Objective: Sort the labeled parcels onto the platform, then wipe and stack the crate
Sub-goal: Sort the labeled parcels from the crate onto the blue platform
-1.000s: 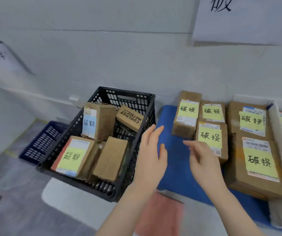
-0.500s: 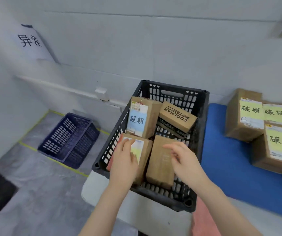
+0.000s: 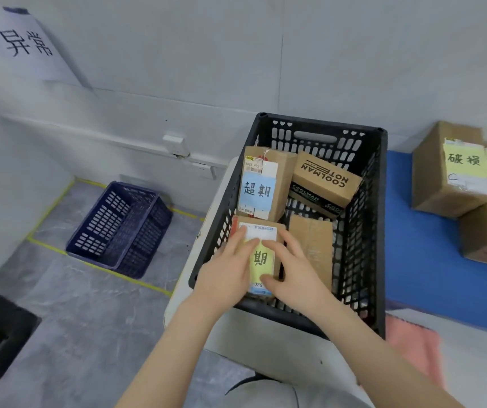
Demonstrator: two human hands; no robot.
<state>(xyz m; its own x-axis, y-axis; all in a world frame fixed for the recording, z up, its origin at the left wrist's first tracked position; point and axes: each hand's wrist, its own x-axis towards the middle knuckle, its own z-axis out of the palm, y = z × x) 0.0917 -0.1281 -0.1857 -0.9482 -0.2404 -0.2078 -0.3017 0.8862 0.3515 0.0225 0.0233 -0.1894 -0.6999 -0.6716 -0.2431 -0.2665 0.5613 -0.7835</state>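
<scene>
- The black crate (image 3: 367, 231) stands on the white table (image 3: 185, 269), its left wall close to the table's left edge; the blue platform (image 3: 425, 260) lies against its right side.
- The yellow-labelled parcel (image 3: 261, 260) lies in the crate's near-left corner, tight to the left and near walls; the blue-labelled parcel (image 3: 261, 187) touches its far end, and a plain brown parcel (image 3: 310, 245) sits just beside it on the right; the only free way is up through the open top.
- The left hand (image 3: 224, 275) rests on the parcel's left side, fingers nearly straight along the label; its thumb is hidden.
- The right hand (image 3: 292, 269) grips the parcel, thumb on the near end of the label, fingers curled over the right edge into the narrow gap beside the plain parcel.
- A COOLMAN box (image 3: 324, 179) leans tilted in the far-right corner; bare crate floor shows under it.
- A bare strip of platform separates the crate from the sorted parcels (image 3: 448, 178) at the right; a pink cloth (image 3: 413, 346) lies near the crate's near-right corner.
- A blue crate (image 3: 121, 228) sits on the floor, well apart to the left.
- Half a second ago the right hand hovered over the plain brown parcel; now it has crossed onto the yellow-labelled one; the left hand was already on it and has stayed.
</scene>
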